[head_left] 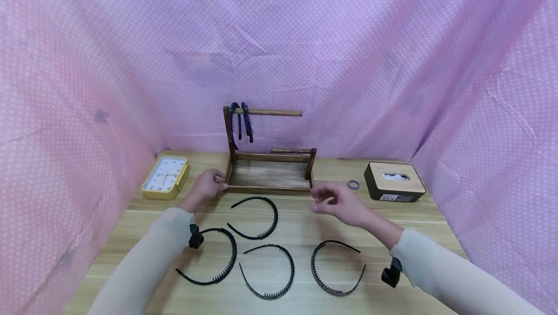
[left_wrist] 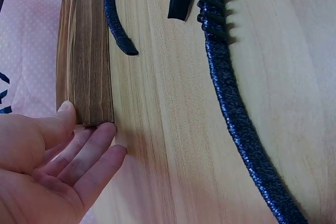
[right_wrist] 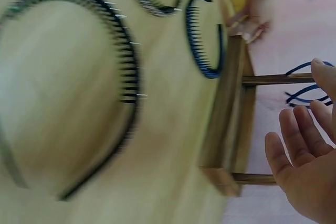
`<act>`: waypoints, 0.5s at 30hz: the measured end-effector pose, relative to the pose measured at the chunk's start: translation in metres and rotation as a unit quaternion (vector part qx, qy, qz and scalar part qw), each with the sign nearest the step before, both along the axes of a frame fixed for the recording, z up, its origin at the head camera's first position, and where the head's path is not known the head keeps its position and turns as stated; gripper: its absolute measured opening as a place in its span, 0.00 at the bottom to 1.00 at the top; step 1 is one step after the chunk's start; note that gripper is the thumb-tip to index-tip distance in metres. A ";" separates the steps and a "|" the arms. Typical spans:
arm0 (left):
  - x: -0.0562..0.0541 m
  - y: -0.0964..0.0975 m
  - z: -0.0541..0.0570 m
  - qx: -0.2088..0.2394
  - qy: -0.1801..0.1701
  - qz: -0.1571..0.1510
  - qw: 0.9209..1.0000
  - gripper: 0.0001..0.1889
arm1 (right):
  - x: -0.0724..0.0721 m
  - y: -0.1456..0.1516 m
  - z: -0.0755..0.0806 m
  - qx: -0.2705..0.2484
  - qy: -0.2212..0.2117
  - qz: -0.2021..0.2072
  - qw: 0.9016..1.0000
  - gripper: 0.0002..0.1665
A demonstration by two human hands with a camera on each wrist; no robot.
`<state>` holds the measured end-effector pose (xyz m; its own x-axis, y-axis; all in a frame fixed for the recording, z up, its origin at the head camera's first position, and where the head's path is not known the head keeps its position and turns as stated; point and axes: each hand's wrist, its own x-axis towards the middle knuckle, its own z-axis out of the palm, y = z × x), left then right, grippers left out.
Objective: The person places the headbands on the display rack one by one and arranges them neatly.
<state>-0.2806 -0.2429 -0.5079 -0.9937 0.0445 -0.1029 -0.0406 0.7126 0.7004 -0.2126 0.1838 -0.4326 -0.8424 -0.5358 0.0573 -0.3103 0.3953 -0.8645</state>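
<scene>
A wooden rack (head_left: 270, 190) with a tray base and two bars stands at the back of the table. My left hand (head_left: 208, 184) grips its left front corner, thumb and fingertips against the wood (left_wrist: 90, 77). Two dark toothed headbands (head_left: 247, 123) hang on the upper bar, near its post. Just off the right front corner is my right hand (head_left: 340, 202), holding nothing, its fingers (right_wrist: 299, 137) loosely bent. Several more headbands lie on the table before the rack: one nearest it (head_left: 275, 215), one by the left wrist (head_left: 234, 252), one in the middle (head_left: 293, 271) and one at right (head_left: 313, 261).
A yellow clock (head_left: 182, 179) lies left of the rack. To the right are a small purple ring (head_left: 353, 184) and a tissue box (head_left: 394, 184) with a wooden top. Pink dotted cloth (head_left: 270, 53) hangs behind and on both sides of the table.
</scene>
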 end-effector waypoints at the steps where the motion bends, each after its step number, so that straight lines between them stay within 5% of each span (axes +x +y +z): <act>1: -0.001 0.000 0.000 0.000 0.001 -0.001 1.000 0.19 | 0.006 0.004 -0.005 0.001 -0.001 0.002 1.000 0.27; 15: 0.000 0.001 0.000 0.009 -0.018 0.005 1.000 0.19 | 0.080 0.043 -0.058 0.028 -0.045 0.017 0.998 0.24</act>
<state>-0.2808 -0.2422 -0.5074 -0.9897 0.0366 -0.1387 -0.0739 0.6988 0.7115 -0.1322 0.2264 -0.4902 -0.8245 -0.5637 -0.0485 -0.2464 0.4349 -0.8661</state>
